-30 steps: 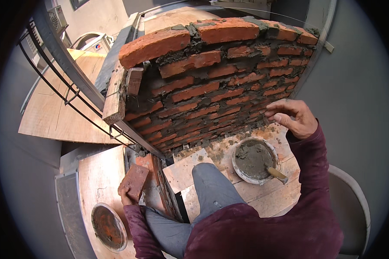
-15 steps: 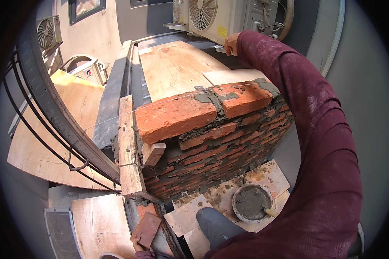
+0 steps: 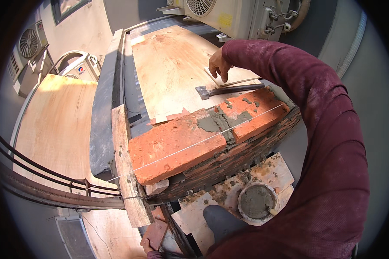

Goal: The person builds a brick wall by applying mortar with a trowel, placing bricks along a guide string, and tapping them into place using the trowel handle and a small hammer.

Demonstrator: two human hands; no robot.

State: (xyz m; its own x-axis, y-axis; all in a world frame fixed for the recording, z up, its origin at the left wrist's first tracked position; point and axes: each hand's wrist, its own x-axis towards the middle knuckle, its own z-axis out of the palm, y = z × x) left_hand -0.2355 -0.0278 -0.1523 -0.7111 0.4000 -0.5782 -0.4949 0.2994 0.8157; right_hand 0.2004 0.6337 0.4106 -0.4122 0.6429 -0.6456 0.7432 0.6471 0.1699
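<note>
My right hand (image 3: 219, 67) hangs over the plywood with fingers bent down and apart, holding nothing. Just below it, behind the top of the brick wall, lies a hatchet-like hammer (image 3: 231, 90) with a broad metal head and dark handle. At the lower edge my left hand (image 3: 147, 247) grips a flat reddish brick (image 3: 155, 234); most of that hand is hidden. Between my arms, two orange bricks, a left one (image 3: 175, 146) and a right one (image 3: 257, 114), top the wall, with grey mortar (image 3: 222, 125) in their joint. A taut white string (image 3: 190, 149) crosses them.
An upright wooden board (image 3: 127, 166) stands at the wall's left end, beside a bent metal frame (image 3: 73, 199). A mortar bucket (image 3: 258, 202) sits on spattered boards below. Plywood (image 3: 168, 60) covers the roof behind, beneath an air-conditioner unit (image 3: 224, 19).
My right hand has come down and left, from beside the air-conditioner to above the plywood. The view has tilted, bringing the hammer into sight. My left hand still holds its brick.
</note>
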